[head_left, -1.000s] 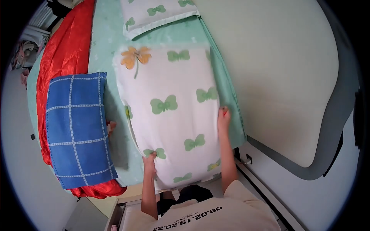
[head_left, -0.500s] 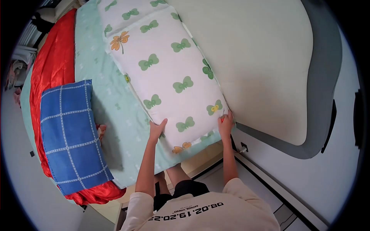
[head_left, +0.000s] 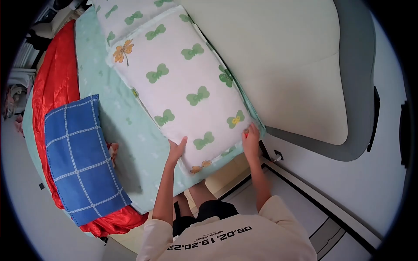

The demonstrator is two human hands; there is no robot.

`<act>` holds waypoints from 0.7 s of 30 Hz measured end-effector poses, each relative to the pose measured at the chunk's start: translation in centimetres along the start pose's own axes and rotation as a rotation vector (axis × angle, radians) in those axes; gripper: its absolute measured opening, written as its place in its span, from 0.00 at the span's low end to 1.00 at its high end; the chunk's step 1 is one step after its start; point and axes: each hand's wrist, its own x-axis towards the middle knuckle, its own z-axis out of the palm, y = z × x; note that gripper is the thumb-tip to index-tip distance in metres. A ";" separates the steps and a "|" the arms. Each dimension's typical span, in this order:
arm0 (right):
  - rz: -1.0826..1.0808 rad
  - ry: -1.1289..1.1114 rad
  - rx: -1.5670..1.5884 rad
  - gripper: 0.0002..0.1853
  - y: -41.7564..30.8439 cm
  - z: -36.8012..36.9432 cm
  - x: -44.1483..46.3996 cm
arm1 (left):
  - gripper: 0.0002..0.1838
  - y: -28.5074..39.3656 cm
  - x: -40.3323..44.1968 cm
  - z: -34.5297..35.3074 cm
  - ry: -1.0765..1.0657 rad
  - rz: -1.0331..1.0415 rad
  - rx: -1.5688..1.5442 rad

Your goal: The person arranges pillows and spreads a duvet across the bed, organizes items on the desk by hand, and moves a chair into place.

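Fingers (head_left: 183, 142) of the left hand (head_left: 175, 153) pinched the near left edge of a white pillow (head_left: 176, 98), the thumb laid on top of the cloth and the other tips mostly hidden at its side. On the right hand (head_left: 251, 142) the fingers were curled together, closed on the pillow's edge by its near right corner; a red spot (head_left: 246, 134) showed there, too small to make out. The pillow lay flat on a pale green bed (head_left: 124, 115), its length running away from the person, printed with green bow shapes and, near its far left corner, an orange flower. Its far end met a second white pillow (head_left: 126, 26) of like pattern. To the right stretched a cream padded panel (head_left: 270, 56) with a grey border (head_left: 358, 65). Over on the left, well apart from both hands, a blue pillow (head_left: 84, 161) crossed by white lines rested on a shiny red cover (head_left: 56, 74), which bunched out below the pillow's near end. Some pinkish cloth (head_left: 114, 152) poked out by the blue pillow's right side. At the bottom showed the person's cream shirt (head_left: 235, 239), with dark lettering, and black shorts (head_left: 214, 210).
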 end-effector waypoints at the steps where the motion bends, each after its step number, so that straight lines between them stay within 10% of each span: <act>1: -0.059 0.064 0.042 0.10 -0.9 0.1 -0.7 | 0.34 0.9 -0.6 0.0 -0.063 -0.081 -0.062; 9: -0.168 -0.016 -0.127 0.12 -1.9 5.1 -0.8 | 0.36 -7.2 2.5 1.7 0.179 0.174 -0.038; 11: -0.052 -0.109 -0.063 0.11 -3.1 2.8 0.0 | 0.38 -5.5 1.8 1.4 0.180 -0.103 0.299; 14: 0.202 -0.298 0.418 0.09 -7.2 -2.3 -0.4 | 0.35 2.9 -3.1 1.0 0.301 0.056 0.916; 15: 0.339 -0.404 0.810 0.09 -8.8 -4.2 -1.1 | 0.30 2.5 -3.6 0.3 0.254 0.347 0.726; 18: 0.220 -0.733 1.092 0.10 -12.6 -7.4 -4.2 | 0.27 9.9 -9.1 -0.2 -0.312 -0.025 -0.190; 21: 0.116 -0.925 0.915 0.11 -16.2 -8.6 -7.2 | 0.21 13.3 -13.3 -0.7 -0.301 0.108 -0.109</act>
